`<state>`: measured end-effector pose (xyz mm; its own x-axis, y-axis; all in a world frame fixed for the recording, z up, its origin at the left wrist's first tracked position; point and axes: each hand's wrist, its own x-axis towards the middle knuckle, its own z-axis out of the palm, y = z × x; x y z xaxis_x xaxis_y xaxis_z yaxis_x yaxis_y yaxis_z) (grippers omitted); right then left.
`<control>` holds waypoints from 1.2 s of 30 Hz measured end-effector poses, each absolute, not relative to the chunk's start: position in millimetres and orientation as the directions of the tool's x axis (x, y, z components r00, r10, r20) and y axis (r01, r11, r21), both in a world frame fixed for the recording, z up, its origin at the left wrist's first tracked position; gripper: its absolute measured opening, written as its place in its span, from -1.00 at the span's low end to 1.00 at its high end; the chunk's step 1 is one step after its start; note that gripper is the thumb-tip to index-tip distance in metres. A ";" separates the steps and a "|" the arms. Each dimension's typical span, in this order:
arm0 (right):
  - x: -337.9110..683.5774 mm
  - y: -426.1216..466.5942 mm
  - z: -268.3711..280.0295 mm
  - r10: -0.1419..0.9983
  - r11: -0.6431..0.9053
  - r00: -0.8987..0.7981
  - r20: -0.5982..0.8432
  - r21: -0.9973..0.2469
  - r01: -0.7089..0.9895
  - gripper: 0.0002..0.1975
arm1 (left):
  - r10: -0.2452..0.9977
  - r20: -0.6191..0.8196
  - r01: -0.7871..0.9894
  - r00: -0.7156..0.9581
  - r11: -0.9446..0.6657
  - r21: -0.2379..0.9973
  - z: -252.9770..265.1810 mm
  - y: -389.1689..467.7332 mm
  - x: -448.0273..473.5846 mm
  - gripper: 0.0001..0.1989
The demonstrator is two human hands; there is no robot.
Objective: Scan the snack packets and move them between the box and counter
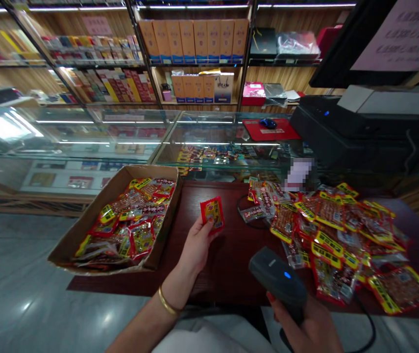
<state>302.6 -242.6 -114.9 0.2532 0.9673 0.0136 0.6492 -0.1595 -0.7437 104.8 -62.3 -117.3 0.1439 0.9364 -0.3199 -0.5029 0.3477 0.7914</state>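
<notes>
Brown cardboard formed the open box [150,172] that was heaped with red-and-yellow snack packets [141,235], and the dark red tabletop [227,274] stretched away to the right of it. Just to the right of that box, and apart from it, the left hand [196,240] had one small red-and-yellow packet [212,211] pinched, the thumb laid over its face and the fingers mostly hidden behind. A gold bangle [167,301] circled that wrist. Farther to the right of the box, and nearer the body, the right hand [310,321] was curled around the handle of a dark scanner [277,277]; a blue light glowed on top, and the head pointed towards the box's side of the table. Well to the right of the box, beyond both hands, lay a loose pile of packets [336,228], overlapping one another at all angles. Behind the box ran a glass display counter [202,128], with a computer mouse [268,123] on a red mat [286,132] over its right part.
</notes>
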 end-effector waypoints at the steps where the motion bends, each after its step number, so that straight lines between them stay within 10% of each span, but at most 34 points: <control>1: 299.9 -241.8 -113.2 0.964 -0.164 0.265 0.019 -0.742 0.650 -0.58 | 0.934 -0.322 -0.513 0.154 0.354 0.782 -118.1 -62.8 105.4 -0.68; 36: 298.1 -227.3 -116.9 0.943 -0.176 0.333 0.029 -0.802 0.570 -0.65 | 0.876 -0.399 -0.468 0.269 0.482 0.741 -123.7 -62.8 140.8 -0.71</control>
<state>298.1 -227.3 -116.9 0.3329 0.9425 0.0295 0.5703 -0.1763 -0.8023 140.8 -62.8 -123.7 0.2695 0.8762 -0.3995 -0.4676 0.4817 0.7412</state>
